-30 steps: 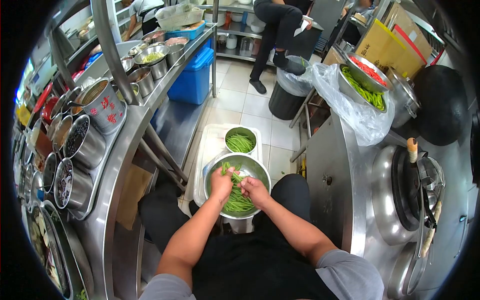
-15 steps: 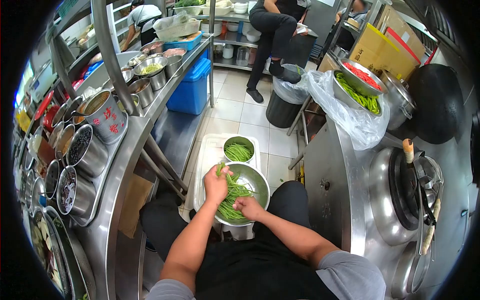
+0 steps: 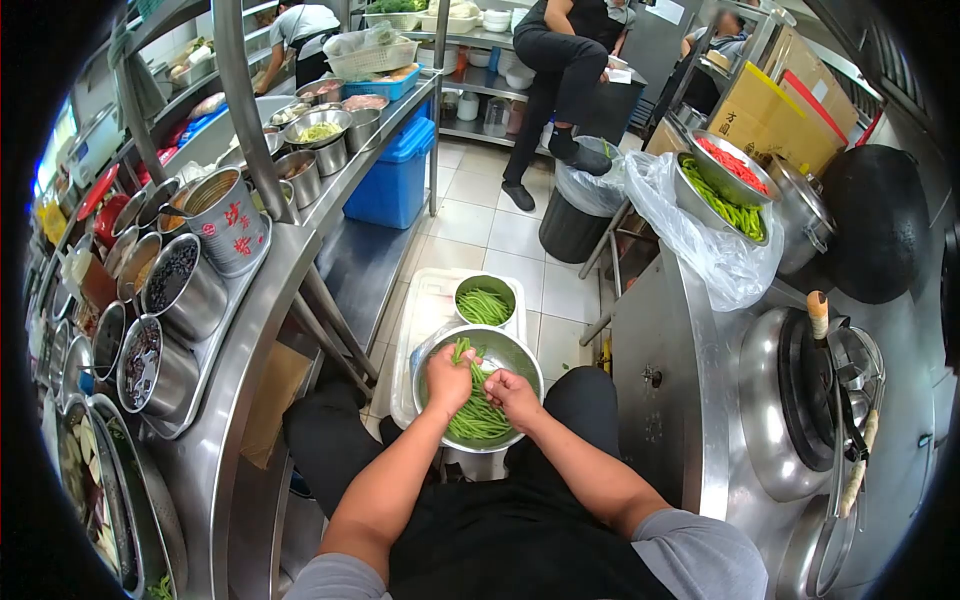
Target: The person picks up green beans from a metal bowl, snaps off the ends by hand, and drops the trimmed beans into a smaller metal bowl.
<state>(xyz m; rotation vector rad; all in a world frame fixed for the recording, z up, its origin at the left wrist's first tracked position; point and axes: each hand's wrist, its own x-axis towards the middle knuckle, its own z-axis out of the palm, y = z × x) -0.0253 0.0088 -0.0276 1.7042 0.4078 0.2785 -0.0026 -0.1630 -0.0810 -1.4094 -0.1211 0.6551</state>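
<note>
The slender green beans (image 3: pixel 480 424) lie in a wide stainless-steel bowl (image 3: pixel 516 350), directly below and between the two hands. The step in hand looks like working through them a small bunch at a time: the left hand (image 3: pixel 449 382) is closed around a few, their tips poking out above its fingers, while the right hand (image 3: pixel 514 397), just beside it, is curled with thumb against fingers (whether a bean is pinched there is too small to tell). As a judgement, the next move calls for a light, precise pinch from the right hand and a steady hold from the left.

The beans look bright green, thin and fairly straight — heaped loosely toward the near side of the bowl, below the hands. Beyond the hands, a smaller metal pot (image 3: pixel 485 284) holds more green beans, lying mostly lengthwise; it stands on a white plastic board or lid (image 3: pixel 422 318). Well left of the left hand runs a steel counter (image 3: pixel 262 305) — farther off than the bowl.
</note>
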